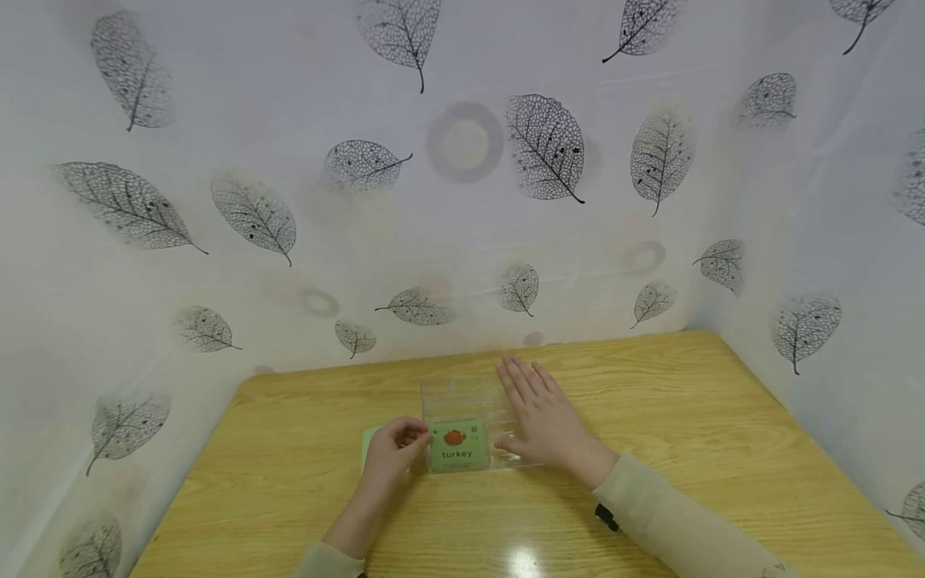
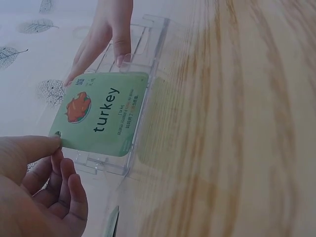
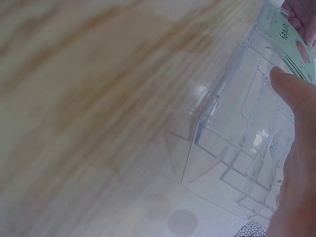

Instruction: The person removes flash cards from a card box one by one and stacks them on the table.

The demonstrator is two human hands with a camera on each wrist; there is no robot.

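Note:
A green flashcard [image 1: 458, 464] with a roast turkey picture and the word "turkey" lies over the left part of a clear plastic case [image 1: 454, 392]. My left hand [image 1: 390, 453] pinches the card's left corner between thumb and forefinger, the other fingers curling in below, as the left wrist view shows. Several card edges [image 3: 296, 68] stack together under the top one in the right wrist view. With fingers straight and thumb spread, my right hand [image 1: 545, 421] rests on the right side of the case, its thumb near the card's edge.
Another green card [image 1: 368, 441] lies on the wooden table [image 1: 289, 449], partly hidden by the left hand. A pale curtain [image 1: 462, 241] with leaf prints hangs round the table's back and sides. A dark strap piece [image 1: 605, 518] shows under the right sleeve.

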